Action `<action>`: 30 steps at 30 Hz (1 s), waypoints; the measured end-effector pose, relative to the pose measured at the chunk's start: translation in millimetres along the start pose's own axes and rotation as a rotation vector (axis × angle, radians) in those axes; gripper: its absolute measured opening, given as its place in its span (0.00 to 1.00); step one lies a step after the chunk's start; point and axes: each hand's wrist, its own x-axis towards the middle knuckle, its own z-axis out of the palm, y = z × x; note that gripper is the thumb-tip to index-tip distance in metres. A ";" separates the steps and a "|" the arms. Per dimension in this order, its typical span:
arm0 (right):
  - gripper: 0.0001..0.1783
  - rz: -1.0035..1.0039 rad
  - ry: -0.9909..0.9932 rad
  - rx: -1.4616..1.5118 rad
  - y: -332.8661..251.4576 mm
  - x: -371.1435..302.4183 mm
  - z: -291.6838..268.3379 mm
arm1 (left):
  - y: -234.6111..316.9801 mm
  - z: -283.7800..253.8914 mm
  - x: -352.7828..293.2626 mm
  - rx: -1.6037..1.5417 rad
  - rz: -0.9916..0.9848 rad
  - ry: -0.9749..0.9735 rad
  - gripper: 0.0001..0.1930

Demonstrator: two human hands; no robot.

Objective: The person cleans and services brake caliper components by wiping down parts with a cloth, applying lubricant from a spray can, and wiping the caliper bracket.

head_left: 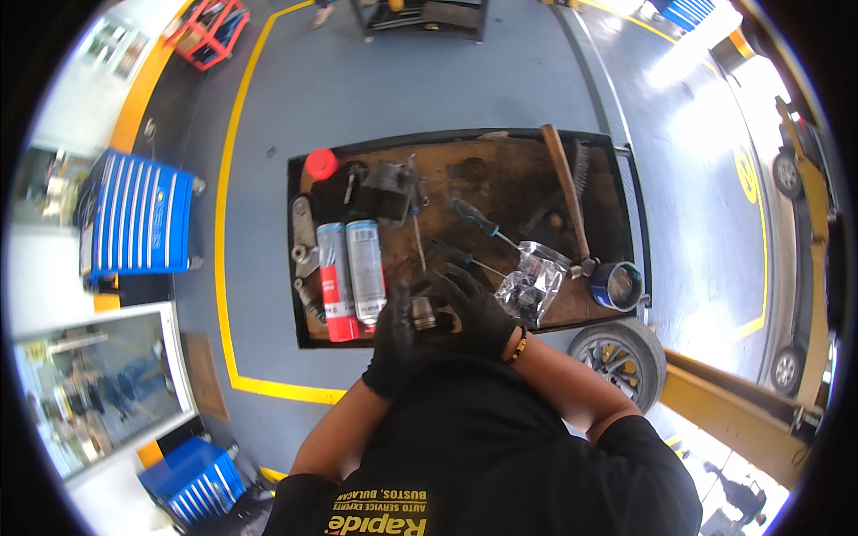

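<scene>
Both hands wear black gloves over the near edge of a work tray. My left hand (393, 338) has its fingers stretched forward, beside the spray cans. My right hand (476, 306) is open, its fingers curved and apart. Between the hands stands a ridged metal cylinder-shaped part (423, 314); whether the fingers touch it I cannot tell. Left of it lie two spray cans, a red-and-white one (335, 281) and a white one (366, 272). Beyond my right hand are a screwdriver (478, 219) and a clear plastic bag (534, 284) with dark parts inside.
The brown-bottomed tray (500, 170) also bears a wooden-handled hammer (565, 183), a wire brush (579, 170), a dark caliper-like part (387, 192), a red cap (321, 163) and an open blue tin (617, 284). A wheel (626, 362) sits near right; a blue tool cabinet (138, 214) stands left.
</scene>
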 end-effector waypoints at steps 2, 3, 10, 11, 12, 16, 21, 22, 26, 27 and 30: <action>0.34 -0.139 -0.080 -0.043 -10.8 13.3 -3.5 | 1.0 0.5 -9.1 0.060 -0.001 -0.014 0.20; 0.34 -0.177 -0.099 0.002 -14.9 19.8 -6.5 | -1.4 0.3 -8.3 0.174 0.077 0.060 0.21; 0.32 -0.176 -0.052 0.418 -10.6 27.6 -0.6 | 49.2 -5.8 -31.3 -0.483 -0.024 0.250 0.16; 0.32 -0.154 -0.047 0.482 -12.4 30.2 -1.2 | 51.8 -11.7 -35.4 -0.309 0.006 0.256 0.17; 0.31 -0.238 -0.047 0.389 -22.9 38.1 -8.9 | 52.9 -15.5 -38.5 -0.135 0.035 0.261 0.18; 0.29 -0.400 -0.035 0.212 -36.2 49.3 -20.0 | 47.2 -13.8 -48.4 -0.152 0.091 0.305 0.18; 0.25 -0.225 -0.151 0.219 -36.4 38.9 -25.9 | 55.5 -11.6 -55.2 0.182 0.319 0.271 0.30; 0.24 -0.121 -0.230 0.106 -37.3 34.1 -29.8 | 48.4 -10.0 -54.3 0.183 0.320 0.274 0.30; 0.21 0.149 -0.254 0.278 -9.0 0.3 -16.2 | 18.8 0.5 -52.5 0.184 0.247 0.087 0.34; 0.19 0.111 -0.323 0.275 -14.1 -0.2 -21.3 | 10.2 5.0 -51.3 0.097 0.154 0.057 0.32; 0.17 0.161 -0.471 0.241 -17.1 -9.7 -32.2 | 2.0 6.4 -48.1 0.093 0.120 -0.062 0.25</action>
